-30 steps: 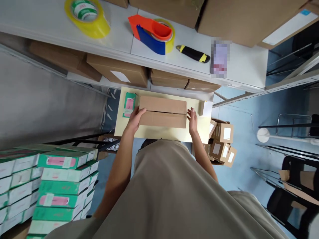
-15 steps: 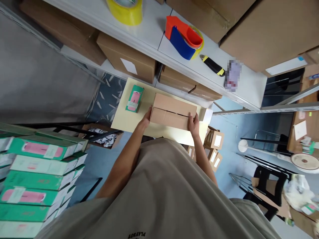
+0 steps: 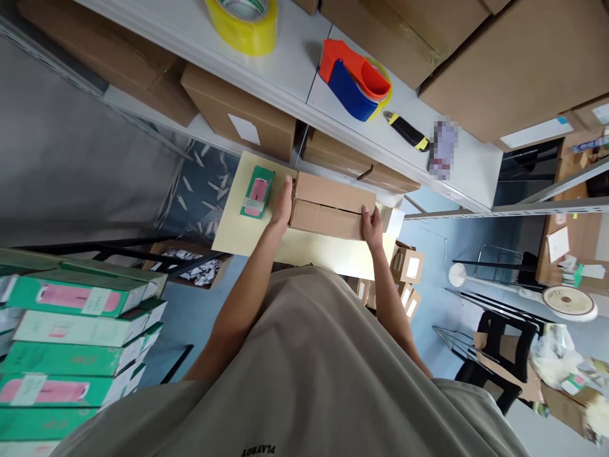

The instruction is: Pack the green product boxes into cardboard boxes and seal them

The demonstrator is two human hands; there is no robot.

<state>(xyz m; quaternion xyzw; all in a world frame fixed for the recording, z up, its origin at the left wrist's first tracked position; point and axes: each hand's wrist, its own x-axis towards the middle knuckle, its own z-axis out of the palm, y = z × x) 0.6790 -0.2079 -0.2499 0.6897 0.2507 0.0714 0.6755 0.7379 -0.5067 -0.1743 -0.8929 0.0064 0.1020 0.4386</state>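
A long brown cardboard box (image 3: 333, 206) lies on the pale yellow tabletop (image 3: 228, 231), its two top flaps meeting along a narrow dark seam. Against the box's left end my left hand (image 3: 284, 204) is held flat, fingers stretched out. My right hand (image 3: 372, 227) grips the right end, thumb on top and the other fingers partly hidden behind it. Left of my left hand lies a green carton (image 3: 257, 192) with a pink picture on it. Beyond my right hand stands a small white box (image 3: 394, 222).
On the grey shelf (image 3: 295, 70) above are a yellow tape roll (image 3: 254, 32), an orange-and-blue tape dispenser (image 3: 354, 82) and a utility knife (image 3: 406, 131). Stacked green cartons (image 3: 66, 355) stand at lower left. Small brown boxes (image 3: 406, 265) sit low on the right, near black chairs (image 3: 504, 349).
My right hand has closed on the box's right end. My left hand has gone from thumb-over-top to flat against the left end. The view has turned, and the box now sits farther from the green carton.
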